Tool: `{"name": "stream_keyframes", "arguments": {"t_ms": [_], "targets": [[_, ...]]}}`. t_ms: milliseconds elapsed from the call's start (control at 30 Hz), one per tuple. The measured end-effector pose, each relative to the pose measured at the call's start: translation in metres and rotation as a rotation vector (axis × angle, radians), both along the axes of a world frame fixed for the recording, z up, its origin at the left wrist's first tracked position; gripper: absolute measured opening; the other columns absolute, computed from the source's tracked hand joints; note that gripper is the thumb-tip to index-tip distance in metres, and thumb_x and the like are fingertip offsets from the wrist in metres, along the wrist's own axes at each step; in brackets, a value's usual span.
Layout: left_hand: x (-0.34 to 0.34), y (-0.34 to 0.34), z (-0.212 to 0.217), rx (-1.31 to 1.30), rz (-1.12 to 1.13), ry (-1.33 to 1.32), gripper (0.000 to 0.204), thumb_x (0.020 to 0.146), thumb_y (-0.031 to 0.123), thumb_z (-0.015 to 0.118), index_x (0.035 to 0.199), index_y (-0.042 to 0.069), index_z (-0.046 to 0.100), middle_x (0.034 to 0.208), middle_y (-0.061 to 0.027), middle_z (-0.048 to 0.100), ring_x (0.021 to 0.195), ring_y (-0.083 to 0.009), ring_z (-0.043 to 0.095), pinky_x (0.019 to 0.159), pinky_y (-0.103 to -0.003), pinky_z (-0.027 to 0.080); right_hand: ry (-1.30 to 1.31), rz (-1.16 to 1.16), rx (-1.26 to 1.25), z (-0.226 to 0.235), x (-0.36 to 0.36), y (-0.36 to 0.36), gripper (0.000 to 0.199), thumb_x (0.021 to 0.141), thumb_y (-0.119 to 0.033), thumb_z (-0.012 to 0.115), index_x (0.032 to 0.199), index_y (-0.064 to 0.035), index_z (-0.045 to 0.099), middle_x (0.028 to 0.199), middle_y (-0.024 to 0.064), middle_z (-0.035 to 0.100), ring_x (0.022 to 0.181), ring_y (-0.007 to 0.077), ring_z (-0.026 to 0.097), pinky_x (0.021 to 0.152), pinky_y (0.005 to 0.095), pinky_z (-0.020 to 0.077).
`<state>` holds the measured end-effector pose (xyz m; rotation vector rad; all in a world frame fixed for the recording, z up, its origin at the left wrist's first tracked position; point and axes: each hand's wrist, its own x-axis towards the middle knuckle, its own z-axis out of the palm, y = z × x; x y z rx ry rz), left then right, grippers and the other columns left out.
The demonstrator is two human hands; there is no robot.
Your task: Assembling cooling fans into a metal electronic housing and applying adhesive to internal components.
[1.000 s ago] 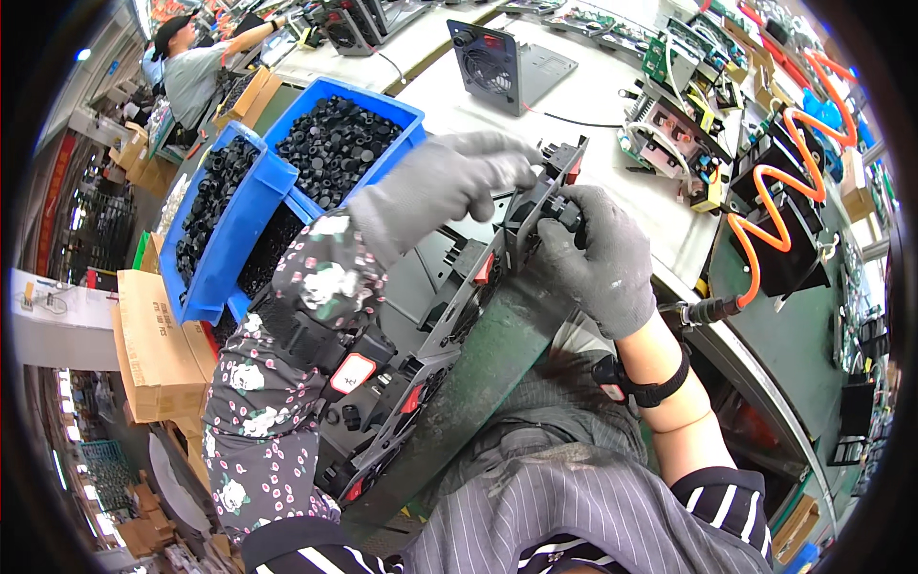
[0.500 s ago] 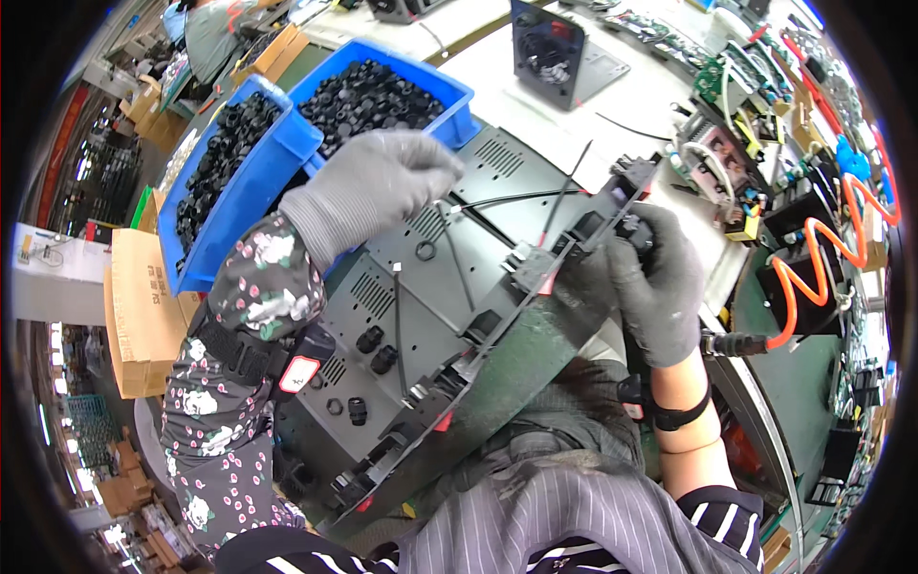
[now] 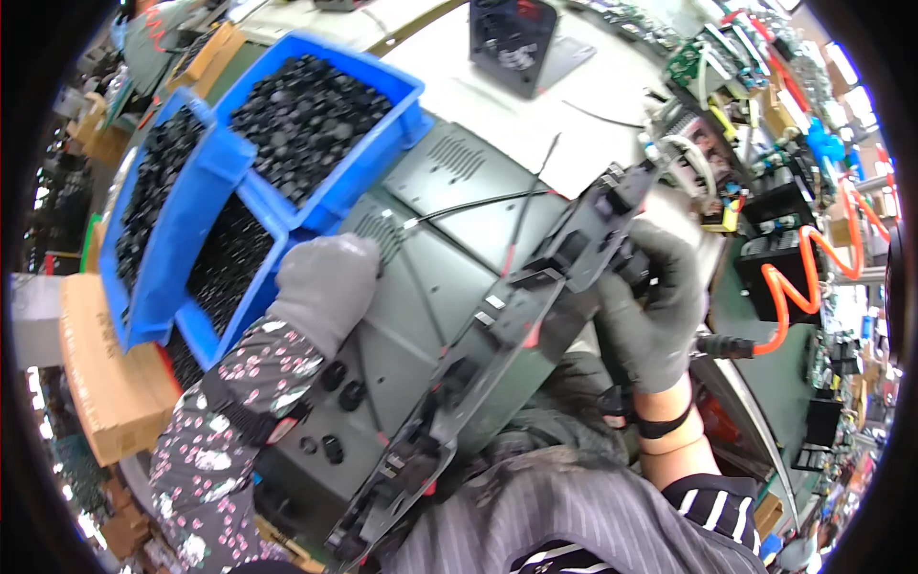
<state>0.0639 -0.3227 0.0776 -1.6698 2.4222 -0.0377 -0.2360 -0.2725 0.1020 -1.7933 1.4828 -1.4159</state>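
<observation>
Right hand [image 3: 660,306], grey glove: raised at the upper end of a row of upright black panels [image 3: 490,356]. Grip closed, thumb and bent fingers around a black fitting [image 3: 632,268] at the outer face of the end panel; whether the fitting is seated in the panel cannot be told. Black strap [image 3: 665,424] on the wrist below the glove.

Left hand [image 3: 330,287], grey glove: back of the hand toward the camera, over the flat dark metal plates [image 3: 445,244], just beside the blue bins. Fingers hidden beneath; cannot tell how far that grip is open or whether it has hold of anything. Floral sleeve [image 3: 215,450] on this arm.

On the plates: loose black fittings [image 3: 352,394] and a small black ring [image 3: 308,445], near the left forearm; a thin black cable [image 3: 483,203] runs across farther up.

Left side: large blue bin [image 3: 413,91] of black caps; tilted blue bin [image 3: 158,320] beside it, also filled with black parts; cardboard box [image 3: 110,383] below.

Beyond: white desk [image 3: 612,105] bearing a dark bracket with a fan [image 3: 514,48]. Orange coiled hose [image 3: 808,244] to the right of the right hand.
</observation>
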Motion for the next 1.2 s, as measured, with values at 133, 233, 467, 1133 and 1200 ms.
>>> {"name": "stream_keyframes", "arguments": {"t_ms": [133, 233, 467, 1133, 1200], "targets": [[-0.015, -0.007, 0.002, 0.019, 0.012, -0.094, 0.016, 0.085, 0.02, 0.054, 0.078, 0.009, 0.062, 0.074, -0.0116, 0.065, 0.07, -0.0297, 0.067, 0.063, -0.044, 0.052, 0.011, -0.001, -0.042, -0.003, -0.001, -0.005, 0.036, 0.071, -0.005, 0.078, 0.103, -0.0008, 0.063, 0.079, 0.0053, 0.063, 0.063, 0.0093, 0.055, 0.06, 0.0243, 0.0465], [-0.01, 0.009, 0.049, -0.046, 0.107, -0.027, 0.014, 0.082, 0.018, 0.056, 0.076, 0.008, 0.062, 0.074, -0.012, 0.066, 0.068, -0.0307, 0.066, 0.063, -0.043, 0.053, 0.038, 0.05, -0.042, 0.017, 0.007, 0.0, 0.036, 0.069, -0.006, 0.079, 0.102, -0.0008, 0.064, 0.078, 0.0064, 0.064, 0.064, 0.0116, 0.058, 0.061, 0.0253, 0.0472], [-0.088, -0.027, 0.096, 0.005, -0.084, 0.885, 0.005, 0.079, 0.009, 0.063, 0.082, 0.005, 0.064, 0.069, -0.011, 0.063, 0.059, -0.0268, 0.062, 0.058, -0.037, 0.051, 0.169, -0.04, -0.069, 0.019, 0.001, -0.002, 0.037, 0.068, -0.007, 0.08, 0.102, -0.0009, 0.066, 0.076, 0.0072, 0.064, 0.063, 0.0141, 0.059, 0.063, 0.0278, 0.0495], [-0.107, -0.027, 0.092, 0.802, -0.005, 1.196, 0.019, 0.092, 0.014, 0.065, 0.103, -0.001, 0.068, 0.087, -0.0017, 0.069, 0.079, -0.0064, 0.06, 0.072, -0.023, 0.051, 0.43, 0.037, 0.044, 0.013, 0.001, -0.007, 0.035, 0.095, -0.034, 0.051, 0.099, 0.0004, 0.057, 0.074, 0.0173, 0.059, 0.071, 0.0361, 0.06, 0.064, 0.0423, 0.0456], [-0.104, -0.022, 0.091, 0.827, 0.154, 1.258, 0.019, 0.093, 0.015, 0.064, 0.103, 0.0, 0.068, 0.086, -0.0019, 0.068, 0.078, -0.0059, 0.059, 0.071, -0.022, 0.051, 0.457, 0.017, 0.103, 0.011, 0.012, -0.004, 0.035, 0.091, -0.032, 0.058, 0.101, 0.0006, 0.056, 0.078, 0.0165, 0.059, 0.073, 0.0342, 0.06, 0.067, 0.0413, 0.0464]]}}
